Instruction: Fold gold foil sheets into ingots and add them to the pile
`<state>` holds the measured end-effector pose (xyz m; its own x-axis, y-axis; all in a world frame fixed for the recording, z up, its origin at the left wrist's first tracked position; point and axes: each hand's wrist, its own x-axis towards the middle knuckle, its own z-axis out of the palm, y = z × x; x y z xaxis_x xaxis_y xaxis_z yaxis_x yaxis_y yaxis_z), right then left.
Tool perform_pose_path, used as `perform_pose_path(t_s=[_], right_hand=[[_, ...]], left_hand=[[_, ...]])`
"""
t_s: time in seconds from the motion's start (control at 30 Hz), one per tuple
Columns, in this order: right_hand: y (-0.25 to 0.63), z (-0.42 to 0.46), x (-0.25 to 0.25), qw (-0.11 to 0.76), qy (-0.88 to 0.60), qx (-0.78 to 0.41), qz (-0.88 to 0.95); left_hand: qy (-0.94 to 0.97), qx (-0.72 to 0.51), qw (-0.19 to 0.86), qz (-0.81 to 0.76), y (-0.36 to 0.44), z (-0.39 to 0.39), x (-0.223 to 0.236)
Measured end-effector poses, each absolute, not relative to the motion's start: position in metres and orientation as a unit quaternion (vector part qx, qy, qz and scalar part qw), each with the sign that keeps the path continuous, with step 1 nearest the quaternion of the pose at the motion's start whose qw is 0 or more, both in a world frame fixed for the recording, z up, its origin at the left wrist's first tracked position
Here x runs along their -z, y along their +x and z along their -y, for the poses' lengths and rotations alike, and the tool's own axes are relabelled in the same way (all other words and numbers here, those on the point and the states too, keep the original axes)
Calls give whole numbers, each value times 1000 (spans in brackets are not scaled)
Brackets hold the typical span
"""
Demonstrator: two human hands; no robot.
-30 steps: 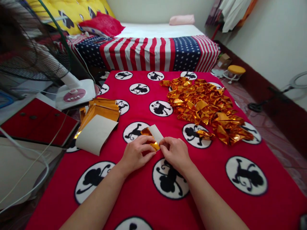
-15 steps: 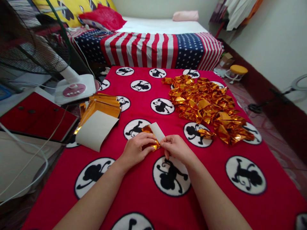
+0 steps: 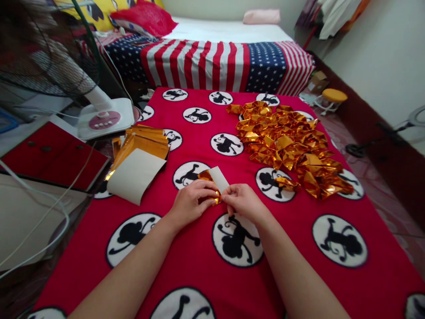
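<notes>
A small sheet of gold foil paper (image 3: 218, 178), partly folded with its pale back facing up, lies on the red cloth between my hands. My left hand (image 3: 195, 198) has its fingers curled over the sheet's gold left side, pressing it down. At the sheet's near right corner, my right hand (image 3: 241, 199) pinches the edge between thumb and fingers. My fingers hide part of the folds. Left of my hands rests a stack of flat gold foil sheets (image 3: 146, 145), topped by one sheet with its pale side up (image 3: 135, 175).
Folded gold foil pieces (image 3: 285, 137) lie heaped at the right of the red monkey-print cloth (image 3: 285, 239). A fan's white base (image 3: 116, 117) stands beyond the stack at left. Behind is a bed with a striped cover (image 3: 199, 64); a yellow stool (image 3: 334, 95) stands on the floor at right.
The camera view has shifted slightly. Both hands stay on the same foil sheet, with only slight movement of the fingers at its near edge.
</notes>
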<state>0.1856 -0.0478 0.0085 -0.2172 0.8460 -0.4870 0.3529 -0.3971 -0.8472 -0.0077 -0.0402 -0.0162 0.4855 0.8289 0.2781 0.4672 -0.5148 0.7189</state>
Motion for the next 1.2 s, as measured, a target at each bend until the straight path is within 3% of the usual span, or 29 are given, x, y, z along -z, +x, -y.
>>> perform_pose_path(t_s=[0.43,1.2], right_hand=[[184,53,-2,186,-632,-476,583],[187,58,-4,186,-636,-453,596]], left_hand=[[797,-341,255,-428,2,43,14],[784,-348,260,-443,5,44,14]])
